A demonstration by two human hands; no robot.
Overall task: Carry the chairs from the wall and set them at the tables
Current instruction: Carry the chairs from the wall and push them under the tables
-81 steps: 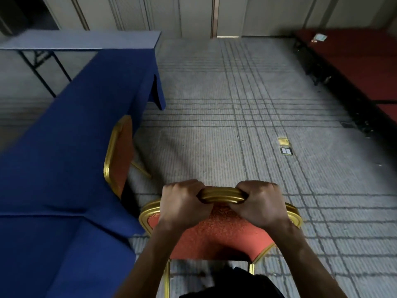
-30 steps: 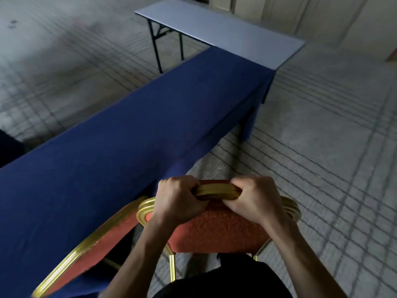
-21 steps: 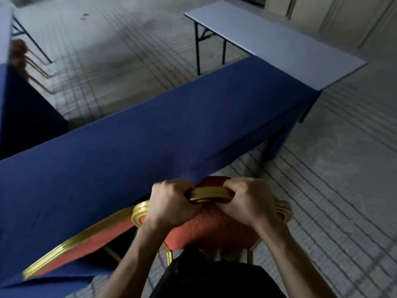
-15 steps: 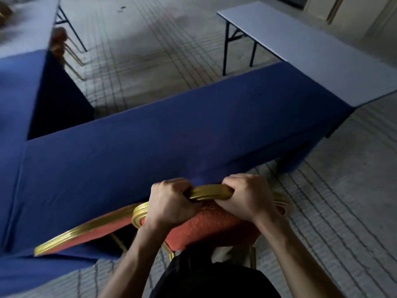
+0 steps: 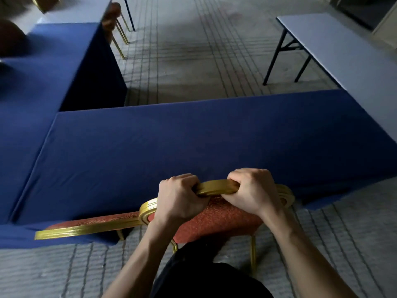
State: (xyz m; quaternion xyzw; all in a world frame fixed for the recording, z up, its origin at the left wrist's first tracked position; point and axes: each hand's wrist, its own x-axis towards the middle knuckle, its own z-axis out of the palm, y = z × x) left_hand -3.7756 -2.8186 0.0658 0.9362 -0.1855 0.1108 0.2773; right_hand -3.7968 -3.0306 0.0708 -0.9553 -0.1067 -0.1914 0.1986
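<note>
Here, in the head view, both hands are clamped on the chair [image 5: 217,220], side by side on the gold top rail of its back. The left hand [image 5: 179,198] wraps the rail with its fingers curled over the top. The right hand [image 5: 252,190] grips just beside it, and a short stretch of rail is bare between them.

The chair stands at the near edge of the blue-clothed bench [image 5: 193,143], its back towards the person and its rail level with the hanging hem of the cloth. Its back is padded in red patterned fabric inside a ribbed gold frame with scrolled corners. Thin gold legs show below the padding; the seat is hidden.

A second chair [image 5: 92,224] of the same make sits just left of it along the same near edge, touching or almost touching it at the scrolled corner.

A second blue-clothed bench [image 5: 43,82] meets the left end of the first at a right angle. A bare grey bench [image 5: 343,50] on dark folding legs meets its far right corner. More chairs [image 5: 111,20], blurred, stand beyond the left bench. Grey lined carpet [image 5: 193,50] lies beyond the first bench.
</note>
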